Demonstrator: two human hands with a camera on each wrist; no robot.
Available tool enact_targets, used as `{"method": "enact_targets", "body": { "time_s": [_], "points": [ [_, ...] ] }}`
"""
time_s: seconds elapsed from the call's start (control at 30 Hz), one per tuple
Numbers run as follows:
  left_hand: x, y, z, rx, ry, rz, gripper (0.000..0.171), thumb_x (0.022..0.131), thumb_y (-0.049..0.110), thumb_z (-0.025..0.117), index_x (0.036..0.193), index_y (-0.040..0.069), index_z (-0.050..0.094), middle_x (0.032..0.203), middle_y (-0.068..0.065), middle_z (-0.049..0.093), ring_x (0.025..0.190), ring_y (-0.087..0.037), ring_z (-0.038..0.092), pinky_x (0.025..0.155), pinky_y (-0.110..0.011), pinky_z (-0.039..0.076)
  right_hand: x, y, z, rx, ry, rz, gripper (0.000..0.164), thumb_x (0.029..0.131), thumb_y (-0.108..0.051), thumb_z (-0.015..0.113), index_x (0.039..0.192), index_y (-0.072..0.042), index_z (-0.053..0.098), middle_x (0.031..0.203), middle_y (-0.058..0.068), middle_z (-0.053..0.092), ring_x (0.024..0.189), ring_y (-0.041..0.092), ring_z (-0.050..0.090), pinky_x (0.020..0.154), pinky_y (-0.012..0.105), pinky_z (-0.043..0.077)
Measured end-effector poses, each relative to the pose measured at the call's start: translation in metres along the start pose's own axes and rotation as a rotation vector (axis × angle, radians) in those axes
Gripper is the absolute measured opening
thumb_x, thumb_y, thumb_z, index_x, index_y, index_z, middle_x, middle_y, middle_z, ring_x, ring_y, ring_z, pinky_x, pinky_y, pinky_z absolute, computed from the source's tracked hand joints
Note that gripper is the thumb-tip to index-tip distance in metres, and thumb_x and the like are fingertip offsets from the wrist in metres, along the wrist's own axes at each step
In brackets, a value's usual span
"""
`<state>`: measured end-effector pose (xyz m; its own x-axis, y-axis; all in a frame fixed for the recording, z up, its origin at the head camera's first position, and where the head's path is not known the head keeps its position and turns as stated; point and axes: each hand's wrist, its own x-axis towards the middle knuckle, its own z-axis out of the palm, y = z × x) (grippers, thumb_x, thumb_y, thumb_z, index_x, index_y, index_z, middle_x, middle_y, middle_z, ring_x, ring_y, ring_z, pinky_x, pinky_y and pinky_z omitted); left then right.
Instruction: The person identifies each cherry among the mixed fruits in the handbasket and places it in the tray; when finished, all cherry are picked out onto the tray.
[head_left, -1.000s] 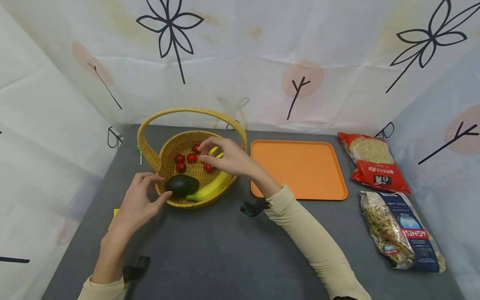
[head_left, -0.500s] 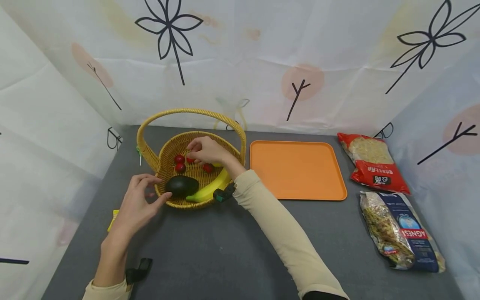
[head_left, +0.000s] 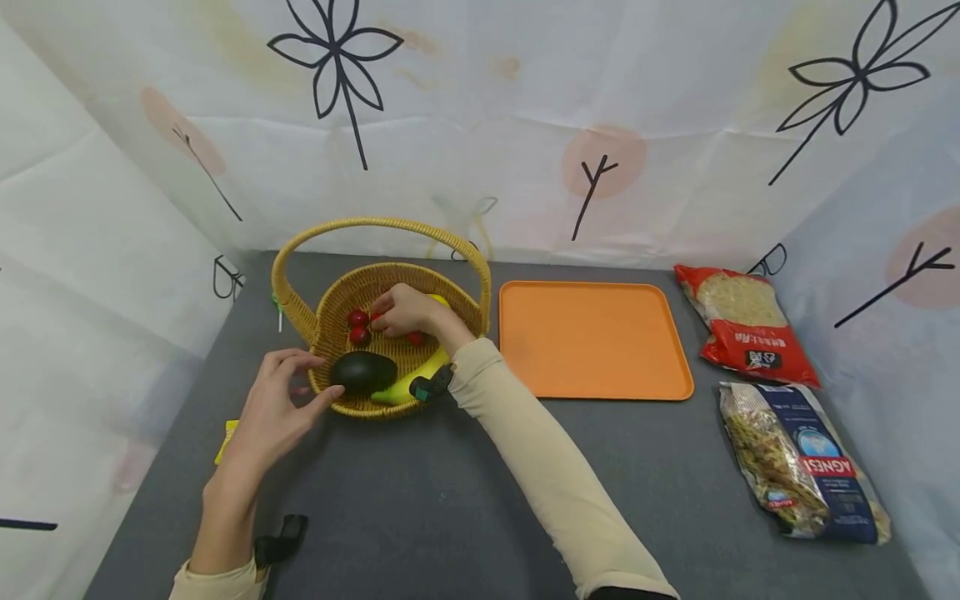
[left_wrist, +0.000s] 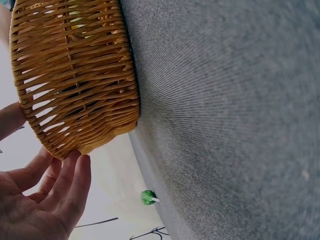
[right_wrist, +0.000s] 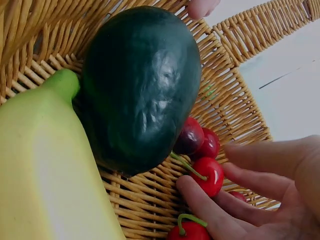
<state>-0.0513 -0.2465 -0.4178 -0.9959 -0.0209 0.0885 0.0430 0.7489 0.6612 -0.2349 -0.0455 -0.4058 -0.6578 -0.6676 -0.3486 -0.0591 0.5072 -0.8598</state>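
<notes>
A yellow wicker basket (head_left: 450, 289) with a tall handle stands on the grey table. Inside lie a dark green avocado (head_left: 363, 372), a banana (head_left: 408, 385) and several red cherries (head_left: 359, 337). My left hand (head_left: 277, 408) holds the basket's near left rim, thumb and fingers spread along it; its fingertips touch the wicker in the left wrist view. Reaching into the basket, my right hand (head_left: 411, 312) has its fingertips around a red cherry (right_wrist: 208, 176) with a green stem. Another stemmed cherry (right_wrist: 187, 231) lies just below that hand, partly cut off by the frame.
An orange tray (head_left: 596, 340) lies right of the basket. Farther right are a red food bag (head_left: 750, 325) and a blue Agnesi pasta bag (head_left: 806, 462). A small green-topped item (left_wrist: 148, 197) lies behind the basket's left side. Patterned cloth walls (head_left: 480, 125) enclose the table.
My right hand has moved left and down into the basket, from over its right side to the cherries, and its fingers have closed around one. My left hand stays on the rim.
</notes>
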Motion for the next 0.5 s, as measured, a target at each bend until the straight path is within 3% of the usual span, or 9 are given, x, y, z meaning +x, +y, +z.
{"method": "enact_targets", "body": {
  "time_s": [0.17,0.33,0.5],
  "points": [
    [-0.001,0.000,0.001,-0.004,0.005,0.005,0.047,0.099,0.020,0.082,0.135,-0.005,0.065,0.144,-0.025,0.047,0.123,-0.041,0.057,0.099,-0.061,0.060,-0.002,0.003,0.001,-0.010,0.029,-0.036,0.046,0.106,-0.002,0.065,0.151,0.004,0.060,0.154,0.022,0.063,0.109,0.027,0.073,0.091,0.029,0.060],
    [-0.002,0.000,0.001,-0.005,0.005,0.004,0.046,0.100,0.019,0.081,0.135,-0.005,0.065,0.144,-0.025,0.047,0.123,-0.040,0.057,0.098,-0.061,0.060,-0.008,0.003,-0.002,-0.050,0.090,-0.096,0.042,0.102,-0.006,0.074,0.143,0.000,0.068,0.143,0.019,0.070,0.127,0.032,0.071,0.099,0.034,0.060],
    [-0.003,0.000,0.001,-0.004,0.014,0.007,0.045,0.100,0.019,0.081,0.135,-0.005,0.065,0.143,-0.025,0.048,0.123,-0.040,0.058,0.098,-0.062,0.059,-0.021,0.003,-0.005,-0.068,0.130,-0.177,0.037,0.102,-0.013,0.076,0.137,-0.003,0.072,0.135,0.017,0.073,0.130,0.032,0.068,0.105,0.039,0.059]
  ]
}}
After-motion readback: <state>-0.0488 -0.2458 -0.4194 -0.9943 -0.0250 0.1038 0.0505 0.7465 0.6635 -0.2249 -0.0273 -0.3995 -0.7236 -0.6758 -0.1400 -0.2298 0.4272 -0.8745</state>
